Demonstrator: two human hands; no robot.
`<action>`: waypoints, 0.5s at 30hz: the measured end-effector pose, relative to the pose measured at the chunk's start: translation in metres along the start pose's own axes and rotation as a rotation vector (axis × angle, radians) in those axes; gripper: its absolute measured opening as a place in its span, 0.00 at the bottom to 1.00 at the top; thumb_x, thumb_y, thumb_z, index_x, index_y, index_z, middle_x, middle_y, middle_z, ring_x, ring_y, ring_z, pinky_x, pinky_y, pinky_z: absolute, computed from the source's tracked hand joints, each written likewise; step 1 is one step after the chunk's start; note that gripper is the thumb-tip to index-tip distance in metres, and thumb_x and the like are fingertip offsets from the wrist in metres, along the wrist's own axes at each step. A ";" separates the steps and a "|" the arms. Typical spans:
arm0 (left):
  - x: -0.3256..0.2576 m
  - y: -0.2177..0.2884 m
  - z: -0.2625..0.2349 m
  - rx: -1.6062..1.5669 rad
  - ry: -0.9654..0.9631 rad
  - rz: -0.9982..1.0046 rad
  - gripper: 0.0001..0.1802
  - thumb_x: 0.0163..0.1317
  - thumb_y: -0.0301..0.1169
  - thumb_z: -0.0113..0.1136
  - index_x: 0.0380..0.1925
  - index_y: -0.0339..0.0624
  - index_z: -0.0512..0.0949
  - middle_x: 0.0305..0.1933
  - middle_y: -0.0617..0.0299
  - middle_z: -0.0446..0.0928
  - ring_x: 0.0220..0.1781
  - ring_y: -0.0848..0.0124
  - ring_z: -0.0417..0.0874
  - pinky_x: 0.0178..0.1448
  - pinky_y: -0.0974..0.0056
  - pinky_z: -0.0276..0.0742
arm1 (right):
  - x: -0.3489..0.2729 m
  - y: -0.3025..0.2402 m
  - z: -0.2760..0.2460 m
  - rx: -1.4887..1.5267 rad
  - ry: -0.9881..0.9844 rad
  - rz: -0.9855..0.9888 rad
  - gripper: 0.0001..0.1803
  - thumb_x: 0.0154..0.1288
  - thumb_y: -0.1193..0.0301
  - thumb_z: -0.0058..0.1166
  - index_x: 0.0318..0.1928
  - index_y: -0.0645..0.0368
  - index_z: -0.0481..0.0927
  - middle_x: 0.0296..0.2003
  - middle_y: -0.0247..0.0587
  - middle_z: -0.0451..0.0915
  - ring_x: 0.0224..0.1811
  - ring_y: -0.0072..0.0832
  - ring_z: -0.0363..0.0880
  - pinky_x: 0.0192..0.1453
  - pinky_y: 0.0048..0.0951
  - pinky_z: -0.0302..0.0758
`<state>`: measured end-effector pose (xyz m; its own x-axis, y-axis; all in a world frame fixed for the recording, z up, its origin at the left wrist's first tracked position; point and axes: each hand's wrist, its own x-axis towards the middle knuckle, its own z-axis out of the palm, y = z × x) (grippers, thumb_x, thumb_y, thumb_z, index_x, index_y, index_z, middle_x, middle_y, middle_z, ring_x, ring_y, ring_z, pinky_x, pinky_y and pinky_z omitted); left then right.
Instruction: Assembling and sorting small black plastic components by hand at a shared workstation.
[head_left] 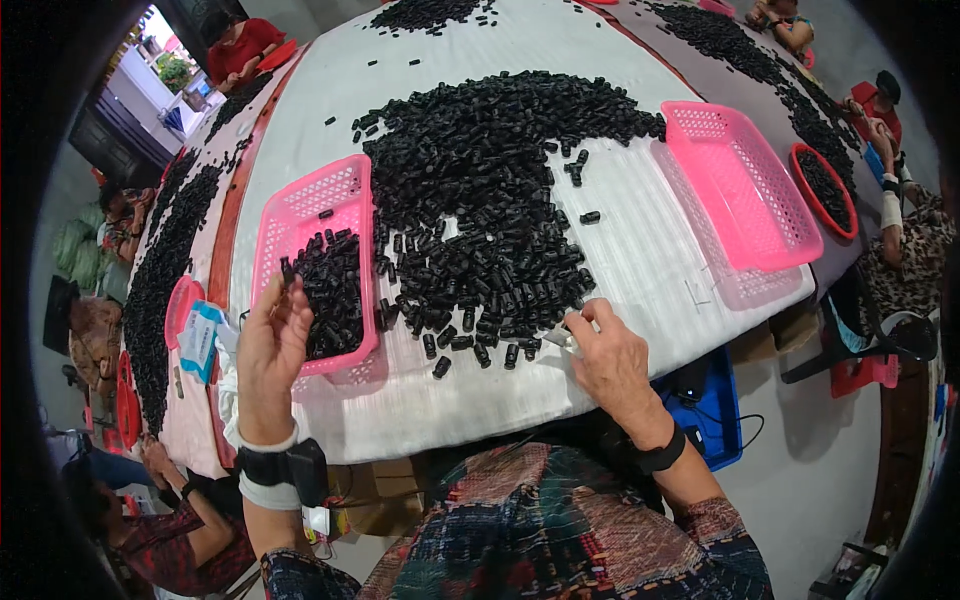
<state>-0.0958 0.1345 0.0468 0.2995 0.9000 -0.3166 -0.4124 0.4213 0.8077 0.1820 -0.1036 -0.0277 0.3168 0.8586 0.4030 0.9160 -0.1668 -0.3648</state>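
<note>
Your left hand (272, 335) hovers with fingers spread over the pink basket (300, 215) of small black cylinders, while your right hand (608, 352) pinches a small pale tool beside the black heap (490, 190) on the tabletop (640, 250).

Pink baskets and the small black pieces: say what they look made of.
Pink baskets: likely moulded plastic, given the bright even colour and perforated lattice walls.
Small black pieces: probably plastic or rubber, uniformly black, short cylinders with a dull sheen; too small to tell for sure.
</note>
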 end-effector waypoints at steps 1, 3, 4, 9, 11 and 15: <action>0.002 0.003 0.004 0.002 0.051 0.013 0.09 0.59 0.32 0.56 0.37 0.41 0.75 0.33 0.62 0.76 0.31 0.75 0.77 0.30 0.72 0.75 | 0.000 0.002 0.002 -0.010 -0.055 0.025 0.20 0.40 0.79 0.58 0.40 0.56 0.75 0.34 0.39 0.70 0.33 0.36 0.76 0.30 0.34 0.74; -0.004 0.004 0.011 0.008 0.107 0.030 0.09 0.60 0.31 0.56 0.39 0.40 0.75 0.35 0.62 0.76 0.33 0.74 0.77 0.30 0.73 0.74 | 0.001 0.003 0.005 -0.023 -0.072 0.028 0.20 0.40 0.79 0.58 0.40 0.56 0.75 0.34 0.39 0.70 0.33 0.37 0.76 0.30 0.34 0.74; -0.010 -0.001 0.017 0.054 0.073 0.030 0.10 0.59 0.30 0.56 0.41 0.40 0.75 0.36 0.62 0.76 0.34 0.74 0.76 0.31 0.74 0.75 | 0.001 0.004 0.007 -0.045 -0.089 0.034 0.20 0.40 0.79 0.58 0.40 0.56 0.75 0.34 0.39 0.71 0.33 0.37 0.76 0.31 0.34 0.74; -0.051 -0.039 0.044 0.163 -0.184 -0.114 0.11 0.60 0.28 0.53 0.42 0.37 0.74 0.34 0.62 0.76 0.31 0.76 0.76 0.30 0.74 0.76 | 0.002 0.006 0.007 -0.104 -0.162 0.069 0.16 0.42 0.77 0.57 0.37 0.58 0.76 0.32 0.41 0.72 0.33 0.39 0.76 0.31 0.35 0.74; -0.064 -0.063 0.049 0.167 -0.255 -0.206 0.11 0.61 0.27 0.53 0.42 0.35 0.74 0.33 0.61 0.76 0.30 0.76 0.76 0.30 0.73 0.77 | 0.001 0.005 0.009 -0.112 -0.158 0.066 0.15 0.42 0.76 0.57 0.36 0.59 0.76 0.30 0.41 0.72 0.32 0.40 0.75 0.31 0.35 0.74; -0.082 -0.101 0.059 0.259 -0.322 -0.424 0.12 0.57 0.24 0.57 0.42 0.34 0.75 0.34 0.59 0.78 0.33 0.75 0.79 0.30 0.72 0.78 | 0.005 -0.014 -0.010 0.574 -0.163 0.117 0.08 0.50 0.76 0.56 0.32 0.64 0.75 0.29 0.42 0.76 0.30 0.32 0.77 0.33 0.29 0.73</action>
<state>-0.0277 0.0112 0.0204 0.6550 0.5629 -0.5041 0.0118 0.6595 0.7517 0.1728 -0.1022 -0.0123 0.3238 0.9211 0.2161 0.5841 -0.0149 -0.8116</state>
